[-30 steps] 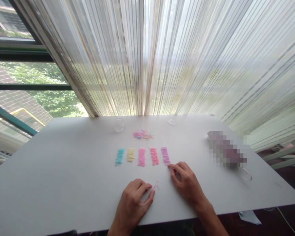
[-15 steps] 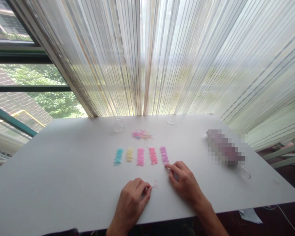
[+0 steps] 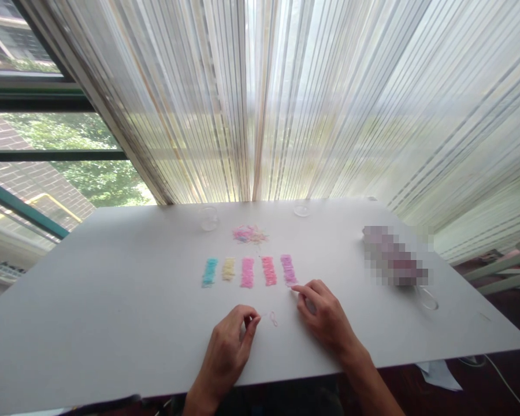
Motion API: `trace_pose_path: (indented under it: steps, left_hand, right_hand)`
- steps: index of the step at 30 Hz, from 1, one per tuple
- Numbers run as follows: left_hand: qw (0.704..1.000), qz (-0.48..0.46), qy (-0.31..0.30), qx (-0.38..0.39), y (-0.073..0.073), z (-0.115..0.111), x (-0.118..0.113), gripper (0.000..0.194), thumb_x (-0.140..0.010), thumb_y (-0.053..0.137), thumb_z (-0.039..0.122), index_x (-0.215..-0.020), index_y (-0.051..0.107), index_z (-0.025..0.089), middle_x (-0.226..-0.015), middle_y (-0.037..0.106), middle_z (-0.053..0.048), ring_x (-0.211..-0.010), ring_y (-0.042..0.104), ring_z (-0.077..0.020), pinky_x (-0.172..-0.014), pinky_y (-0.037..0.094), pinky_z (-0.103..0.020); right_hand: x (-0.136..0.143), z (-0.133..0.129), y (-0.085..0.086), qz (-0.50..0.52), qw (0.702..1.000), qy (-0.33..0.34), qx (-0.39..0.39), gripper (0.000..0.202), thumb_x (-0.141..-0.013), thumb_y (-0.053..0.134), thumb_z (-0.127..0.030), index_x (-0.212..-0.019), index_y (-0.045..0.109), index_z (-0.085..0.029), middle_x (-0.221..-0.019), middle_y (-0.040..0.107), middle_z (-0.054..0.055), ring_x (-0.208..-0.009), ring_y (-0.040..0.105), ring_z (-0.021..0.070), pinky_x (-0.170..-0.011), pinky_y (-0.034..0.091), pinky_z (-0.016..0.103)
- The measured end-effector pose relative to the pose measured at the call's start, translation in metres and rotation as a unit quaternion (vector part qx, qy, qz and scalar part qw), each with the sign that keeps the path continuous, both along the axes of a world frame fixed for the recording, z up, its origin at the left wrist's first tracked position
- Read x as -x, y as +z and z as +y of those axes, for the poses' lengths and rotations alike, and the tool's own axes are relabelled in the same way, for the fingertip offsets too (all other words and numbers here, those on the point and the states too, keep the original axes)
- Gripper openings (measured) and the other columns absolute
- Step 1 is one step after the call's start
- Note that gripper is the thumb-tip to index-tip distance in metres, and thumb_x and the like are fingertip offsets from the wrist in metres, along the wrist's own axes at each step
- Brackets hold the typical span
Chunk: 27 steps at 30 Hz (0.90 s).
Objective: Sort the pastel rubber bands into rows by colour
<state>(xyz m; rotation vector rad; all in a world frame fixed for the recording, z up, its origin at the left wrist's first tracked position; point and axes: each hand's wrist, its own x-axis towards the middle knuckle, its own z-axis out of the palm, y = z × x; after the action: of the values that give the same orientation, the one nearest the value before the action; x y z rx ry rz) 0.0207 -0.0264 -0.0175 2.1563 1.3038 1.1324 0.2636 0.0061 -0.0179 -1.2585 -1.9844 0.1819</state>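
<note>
A small pink loop (image 3: 274,319) lies on the white table (image 3: 112,335) between my hands; take it as the centre of the clock, with twelve towards the window. My left hand (image 3: 226,346) is at nine o'clock, thumb and forefinger pressed together at the tips. A fine pale strand shows right by those tips, but I cannot tell whether I have it pinched.

My right hand (image 3: 325,312) is at three o'clock, forefinger stretched out, thumb apart from it, the others loosely curled. That forefinger reaches the near end of the purple row (image 3: 288,269); I cannot tell whether it touches the last piece.

The five rows run side by side: teal (image 3: 209,271) at ten, yellow (image 3: 228,269) between ten and eleven, pink row (image 3: 247,272) at eleven, coral (image 3: 269,271) at twelve, purple just past it. Beyond them, between eleven and twelve, sits a mixed heap (image 3: 249,234). A clear cup (image 3: 208,219) stands further out at eleven.
</note>
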Motion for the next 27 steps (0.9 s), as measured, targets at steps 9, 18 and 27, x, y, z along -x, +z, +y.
trace_pose_path:
  steps: [9, 18, 27]
  left_hand:
    - [1.000, -0.010, -0.020, 0.006, -0.001, -0.001, 0.000, 0.011, -0.102, 0.054, 0.023, -0.100, 0.065, 0.021, -0.083, 0.071, -0.001, -0.067, 0.066, -0.0135, -0.063, 0.053, -0.022]
    - [0.999, -0.004, -0.041, 0.010, -0.003, 0.001, -0.003, 0.010, -0.100, 0.055, 0.018, -0.100, 0.064, 0.022, -0.085, 0.071, -0.001, -0.065, 0.065, -0.0129, -0.063, 0.054, -0.023]
    - [0.999, -0.012, -0.037, 0.015, -0.005, 0.000, -0.003, 0.010, -0.099, 0.057, 0.020, -0.105, 0.065, 0.022, -0.089, 0.072, -0.003, -0.064, 0.064, -0.0127, -0.060, 0.055, -0.022]
  right_hand:
    - [0.031, -0.024, 0.011, 0.080, 0.989, 0.117, 0.044, 0.022, -0.094, 0.064, -0.019, -0.116, 0.068, -0.024, -0.092, 0.068, 0.005, -0.085, 0.067, 0.0200, -0.074, 0.059, 0.032]
    - [0.038, -0.024, 0.006, 0.101, 0.986, 0.126, 0.041, 0.011, -0.096, 0.063, -0.017, -0.101, 0.070, -0.024, -0.085, 0.069, 0.004, -0.079, 0.066, 0.0189, -0.069, 0.057, 0.030]
    - [0.038, -0.025, 0.006, 0.104, 0.987, 0.120, 0.016, 0.012, -0.095, 0.063, -0.015, -0.099, 0.071, -0.024, -0.081, 0.067, 0.003, -0.074, 0.064, 0.0175, -0.065, 0.056, 0.028]
